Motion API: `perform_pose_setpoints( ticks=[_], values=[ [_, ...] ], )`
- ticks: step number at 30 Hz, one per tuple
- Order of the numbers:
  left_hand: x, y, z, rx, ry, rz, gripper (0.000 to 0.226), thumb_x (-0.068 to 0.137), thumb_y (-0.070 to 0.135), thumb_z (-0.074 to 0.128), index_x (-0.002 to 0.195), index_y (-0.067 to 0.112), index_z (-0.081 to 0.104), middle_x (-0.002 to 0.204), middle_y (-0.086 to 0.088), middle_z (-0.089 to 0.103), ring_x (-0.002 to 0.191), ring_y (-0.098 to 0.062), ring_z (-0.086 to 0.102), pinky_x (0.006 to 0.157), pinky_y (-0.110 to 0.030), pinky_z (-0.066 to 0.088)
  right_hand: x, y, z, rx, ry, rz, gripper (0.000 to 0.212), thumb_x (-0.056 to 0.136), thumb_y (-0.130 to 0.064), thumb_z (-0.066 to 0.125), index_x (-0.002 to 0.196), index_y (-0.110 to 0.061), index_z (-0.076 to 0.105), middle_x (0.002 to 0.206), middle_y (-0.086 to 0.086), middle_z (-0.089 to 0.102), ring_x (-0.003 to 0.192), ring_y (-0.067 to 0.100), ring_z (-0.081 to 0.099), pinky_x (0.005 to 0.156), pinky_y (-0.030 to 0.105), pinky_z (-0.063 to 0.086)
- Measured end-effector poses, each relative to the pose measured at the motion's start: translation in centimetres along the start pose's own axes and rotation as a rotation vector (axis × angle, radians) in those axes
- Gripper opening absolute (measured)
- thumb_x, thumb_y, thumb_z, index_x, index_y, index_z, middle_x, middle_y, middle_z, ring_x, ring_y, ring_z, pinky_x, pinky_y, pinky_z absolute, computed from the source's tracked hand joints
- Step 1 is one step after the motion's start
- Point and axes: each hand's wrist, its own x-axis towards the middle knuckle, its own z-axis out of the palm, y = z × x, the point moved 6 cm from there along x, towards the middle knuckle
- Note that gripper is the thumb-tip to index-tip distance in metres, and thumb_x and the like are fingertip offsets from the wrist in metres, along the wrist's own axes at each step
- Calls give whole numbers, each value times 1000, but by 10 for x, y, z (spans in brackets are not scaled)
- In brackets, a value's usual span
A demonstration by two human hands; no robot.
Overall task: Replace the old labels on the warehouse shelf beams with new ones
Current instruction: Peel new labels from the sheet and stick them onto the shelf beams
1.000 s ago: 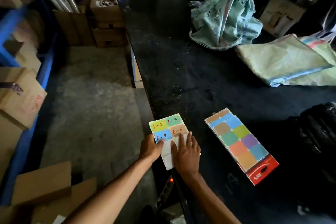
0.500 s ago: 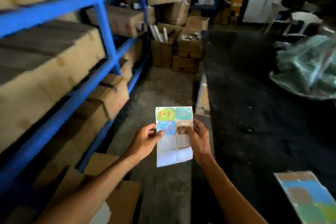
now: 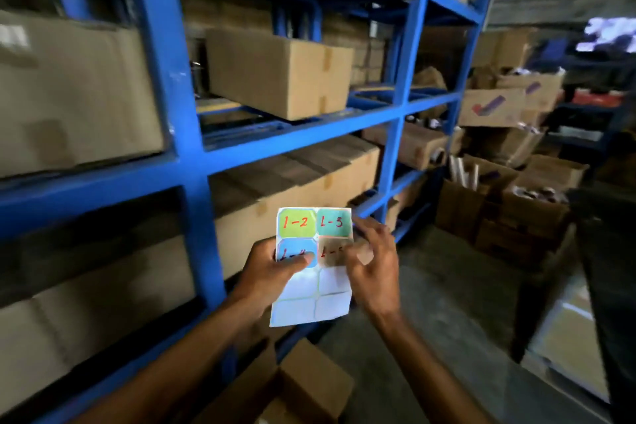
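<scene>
A white label sheet point(image 3: 311, 299) is held up in front of the blue shelf beams point(image 3: 275, 144). It carries coloured labels with red writing: green "1-2", teal "1-3", blue and brown below; the lower squares are bare. My left hand point(image 3: 268, 272) grips the sheet's left edge with the thumb on the blue label. My right hand point(image 3: 373, 265) is at the right edge, its curled fingertips on the brown label point(image 3: 332, 253). No old label shows on the beams in this blurred view.
The blue rack point(image 3: 172, 113) fills the left and centre, loaded with cardboard boxes point(image 3: 275, 72). An open box point(image 3: 309, 385) lies on the floor below my hands. More boxes point(image 3: 509, 203) are stacked at the right, and a dark table edge point(image 3: 605, 251) stands at the far right.
I lifted the sheet off the black table and turned left toward the rack. The view rose from floor to shelf beams. My right fingers moved onto the brown label.
</scene>
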Motion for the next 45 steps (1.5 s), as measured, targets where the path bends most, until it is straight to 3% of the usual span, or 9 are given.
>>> perform_pose_setpoints(
  ticks=[8, 11, 19, 24, 28, 32, 38, 41, 45],
  values=[
    [-24, 46, -121, 56, 53, 156, 21, 80, -3, 65, 96, 10, 69, 96, -12, 73, 83, -15, 64, 76, -33, 51, -3, -119, 110, -73, -107, -195, 31, 84, -24, 55, 112, -14, 65, 129, 10, 51, 120, 25, 45, 102, 30, 28],
    [-32, 57, -162, 152, 106, 190, 25, 81, -6, 63, 87, 18, 68, 82, 5, 72, 73, -4, 62, 66, -18, 50, -9, -152, 146, -27, -150, -235, 31, 85, -22, 55, 112, -13, 65, 130, 10, 52, 121, 25, 45, 104, 40, 33],
    [-38, 88, -248, 448, 266, 260, 13, 79, 2, 64, 88, 9, 70, 85, -16, 72, 69, -10, 53, 65, -29, 46, -4, -219, 208, 205, -165, -241, 19, 81, -16, 65, 99, -13, 72, 120, 5, 61, 115, 22, 51, 102, 46, 40],
    [-24, 120, -275, 508, 382, 335, 18, 84, 4, 64, 98, 11, 71, 92, -8, 74, 84, -21, 69, 77, -37, 53, 23, -248, 227, 328, -178, -263, 7, 79, -12, 67, 83, -16, 71, 101, -1, 65, 98, 13, 58, 93, 39, 46],
    [-5, 158, -291, 683, 495, 424, 13, 86, 8, 61, 93, 14, 70, 74, -3, 69, 57, -9, 54, 55, -27, 43, 61, -273, 239, 452, -243, -277, 8, 77, -7, 66, 76, -14, 70, 90, -1, 67, 90, 10, 61, 83, 22, 48],
    [13, 215, -305, 1017, 602, 520, 25, 86, 10, 56, 110, 12, 63, 90, -16, 70, 79, -34, 62, 64, -38, 47, 106, -313, 248, 565, -397, -310, 10, 79, -9, 60, 73, -14, 66, 71, -6, 65, 67, -2, 59, 63, 15, 49],
    [8, 293, -330, 1270, 768, 619, 40, 82, 8, 57, 120, 19, 53, 105, -14, 69, 97, -42, 59, 69, -44, 50, 154, -387, 233, 594, -468, -530, 11, 81, -14, 61, 76, -6, 67, 73, 8, 66, 70, 15, 60, 63, 31, 51],
    [-4, 317, -355, 1349, 866, 527, 49, 77, 5, 54, 124, 21, 49, 106, -17, 67, 98, -44, 57, 70, -49, 50, 163, -426, 224, 560, -455, -656, 10, 76, -15, 65, 74, -7, 70, 73, 8, 70, 66, 11, 58, 55, 19, 45],
    [-25, 347, -387, 1320, 919, 463, 42, 75, 4, 56, 116, 16, 53, 101, -16, 68, 96, -40, 59, 73, -49, 51, 170, -468, 221, 597, -501, -731, 9, 74, -13, 66, 71, -6, 70, 65, 8, 65, 55, 6, 50, 53, 22, 39]
  ],
)
